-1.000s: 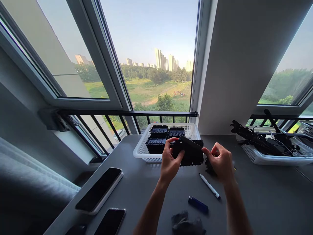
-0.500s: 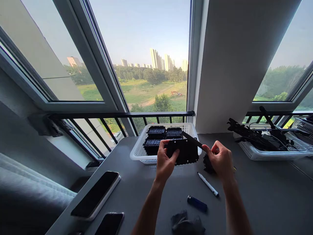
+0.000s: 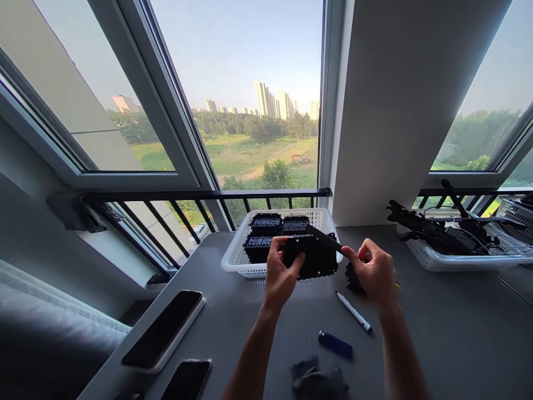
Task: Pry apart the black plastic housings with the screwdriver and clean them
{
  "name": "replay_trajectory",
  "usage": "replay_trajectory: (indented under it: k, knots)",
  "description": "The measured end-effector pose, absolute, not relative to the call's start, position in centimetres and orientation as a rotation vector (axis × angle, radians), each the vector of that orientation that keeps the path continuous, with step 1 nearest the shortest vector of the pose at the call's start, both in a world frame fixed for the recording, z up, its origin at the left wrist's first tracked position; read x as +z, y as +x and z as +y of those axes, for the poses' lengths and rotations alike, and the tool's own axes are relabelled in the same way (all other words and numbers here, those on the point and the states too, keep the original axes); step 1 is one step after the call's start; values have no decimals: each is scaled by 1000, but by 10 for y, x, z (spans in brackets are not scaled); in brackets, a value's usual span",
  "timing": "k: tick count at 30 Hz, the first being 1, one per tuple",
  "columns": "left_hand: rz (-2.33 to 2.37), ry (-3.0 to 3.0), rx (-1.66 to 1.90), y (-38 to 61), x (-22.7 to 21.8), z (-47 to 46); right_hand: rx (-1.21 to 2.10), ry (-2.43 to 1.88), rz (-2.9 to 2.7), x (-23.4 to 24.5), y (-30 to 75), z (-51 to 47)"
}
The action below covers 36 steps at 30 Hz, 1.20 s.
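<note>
My left hand grips a black plastic panel with toothed edges by its left side, thumb on the near face. My right hand is closed round the end of a flat dark file, which slants up and left across the panel's upper edge. Behind the panel stands a white basket holding stacks of similar black parts. Partly hidden behind my right hand, another black toothed part lies on the table.
A white marker, a blue lighter-like object and a crumpled dark cloth lie near me. Two phones, a larger and a smaller, are at left. A second white basket of black parts and wires stands at right.
The file has shifted slightly left along the panel's upper edge, with my right hand moving a little the same way. My left hand's hold on the panel looks unchanged.
</note>
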<state>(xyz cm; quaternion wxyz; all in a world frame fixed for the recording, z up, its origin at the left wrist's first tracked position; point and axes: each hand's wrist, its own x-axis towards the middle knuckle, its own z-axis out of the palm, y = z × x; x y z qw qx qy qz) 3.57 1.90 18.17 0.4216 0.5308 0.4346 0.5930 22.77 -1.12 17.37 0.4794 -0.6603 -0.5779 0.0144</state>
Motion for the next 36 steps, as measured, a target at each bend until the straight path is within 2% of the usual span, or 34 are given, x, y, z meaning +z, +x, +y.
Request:
replay_trajectory:
  k: [5,13,36]
  knots:
    - [1094,1389,1521,38,178,18,129,-1533,-1574,177,200,-15]
    - [1125,1324,1515,32,184,21,51,-1623,-1358,173,234,-9]
    - [1162,1331,1492,30,185,18,179,-1580,-1408,170,221,-6]
